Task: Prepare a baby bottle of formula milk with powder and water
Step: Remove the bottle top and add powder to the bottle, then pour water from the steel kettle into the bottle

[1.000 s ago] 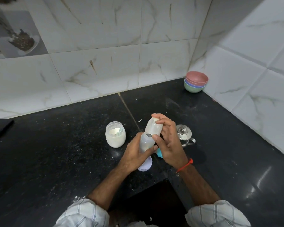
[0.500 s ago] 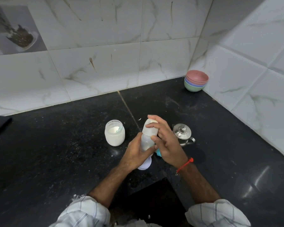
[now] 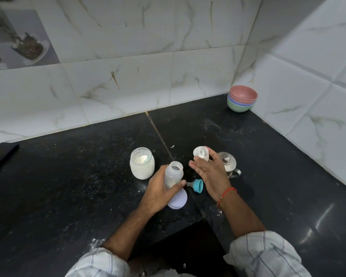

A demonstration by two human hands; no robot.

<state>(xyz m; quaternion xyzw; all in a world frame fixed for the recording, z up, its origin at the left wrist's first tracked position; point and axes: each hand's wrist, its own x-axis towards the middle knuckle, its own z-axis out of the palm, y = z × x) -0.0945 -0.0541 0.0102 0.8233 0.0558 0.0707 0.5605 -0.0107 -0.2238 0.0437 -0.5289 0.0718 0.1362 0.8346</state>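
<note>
My left hand [image 3: 158, 192] grips a clear baby bottle [image 3: 173, 174], upright on the black counter with its mouth open and a little white at the bottom. My right hand [image 3: 210, 172] holds the bottle's clear cap [image 3: 201, 153] a short way to the right of and above the bottle mouth, its open side facing me with white powder specks inside. A teal ring with the teat [image 3: 197, 185] lies on its side between my hands. A glass jar of white powder [image 3: 142, 163] stands open to the left of the bottle.
A white round lid [image 3: 178, 199] lies flat under my left thumb. A small steel lidded pot [image 3: 228, 163] stands behind my right hand. Stacked coloured bowls [image 3: 242, 98] sit in the far corner. Tiled walls close off the back and right. A dark gap [image 3: 188, 240] opens at the counter's front edge.
My right hand has lifted the clear cap off the bottle mouth and moved it up and to the right. The bottle stays in my left hand, now open on top.
</note>
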